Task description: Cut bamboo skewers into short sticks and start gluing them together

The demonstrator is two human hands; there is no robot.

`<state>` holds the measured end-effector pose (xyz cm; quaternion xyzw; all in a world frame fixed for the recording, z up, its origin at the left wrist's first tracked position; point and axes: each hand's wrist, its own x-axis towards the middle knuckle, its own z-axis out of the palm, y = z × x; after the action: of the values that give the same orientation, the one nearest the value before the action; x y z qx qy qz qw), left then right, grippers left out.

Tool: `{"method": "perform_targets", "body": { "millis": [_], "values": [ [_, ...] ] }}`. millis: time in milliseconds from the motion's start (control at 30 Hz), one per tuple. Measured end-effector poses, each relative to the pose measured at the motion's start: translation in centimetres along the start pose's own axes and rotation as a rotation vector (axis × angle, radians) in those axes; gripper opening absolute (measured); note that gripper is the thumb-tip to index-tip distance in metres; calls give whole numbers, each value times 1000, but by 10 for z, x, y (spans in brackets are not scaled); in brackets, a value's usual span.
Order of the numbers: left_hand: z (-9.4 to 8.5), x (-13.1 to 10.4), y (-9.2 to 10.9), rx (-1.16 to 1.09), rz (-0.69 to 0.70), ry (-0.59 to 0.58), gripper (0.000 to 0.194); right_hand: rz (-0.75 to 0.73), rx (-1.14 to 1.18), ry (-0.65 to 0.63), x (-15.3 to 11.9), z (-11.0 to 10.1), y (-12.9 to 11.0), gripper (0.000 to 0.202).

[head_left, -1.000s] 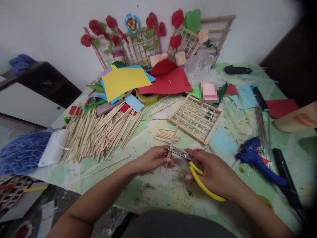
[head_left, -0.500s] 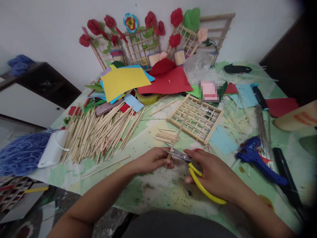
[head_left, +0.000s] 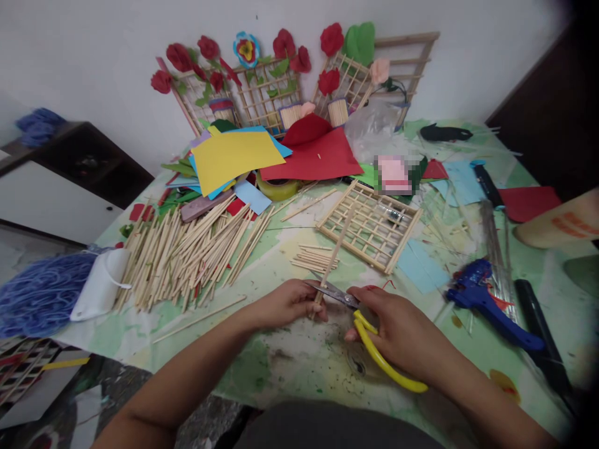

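My left hand (head_left: 299, 302) is closed in a pinch round the lower end of a wooden stick (head_left: 339, 244), which slants up and away over the table. Yellow-handled scissors (head_left: 381, 355) are in my right hand (head_left: 397, 321), its fingers wrapped about the handles. Their metal blades lie across the stick just above my left fingertips. Beyond my hands rests a small pile of short cut sticks (head_left: 314, 256). To its right a wooden lattice frame (head_left: 369, 226) lies flat, and the stick's far end overlaps it from this angle.
A heap of sticks (head_left: 187, 249) spreads on the left beside blue yarn (head_left: 42, 290). Coloured paper (head_left: 238, 156) and a tape roll (head_left: 278, 189) lie behind. On the right are a blue glue gun (head_left: 491, 308) and a black tool (head_left: 538, 330). Paper flowers (head_left: 285, 45) stand at the wall.
The scissors and my right hand have shifted very slightly left and down, with the blades still across the stick. My left hand keeps its hold. The whole view has moved a little.
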<state>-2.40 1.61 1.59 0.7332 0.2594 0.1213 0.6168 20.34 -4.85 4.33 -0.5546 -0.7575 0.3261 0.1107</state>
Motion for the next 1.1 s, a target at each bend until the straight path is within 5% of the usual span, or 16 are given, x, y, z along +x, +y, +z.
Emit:
{"method": "perform_targets", "body": {
  "millis": [300,600,1100],
  "values": [
    [1,-1,-1,-150,-83,-27,29,35,0,22,-2,5,3,37],
    [11,4,-7,-431,-74,410,31,68,0,69,3,10,-1,40],
    [16,10,-13,-486,-29,566,25,102,-30,93,8,17,-3,54]
  ]
}}
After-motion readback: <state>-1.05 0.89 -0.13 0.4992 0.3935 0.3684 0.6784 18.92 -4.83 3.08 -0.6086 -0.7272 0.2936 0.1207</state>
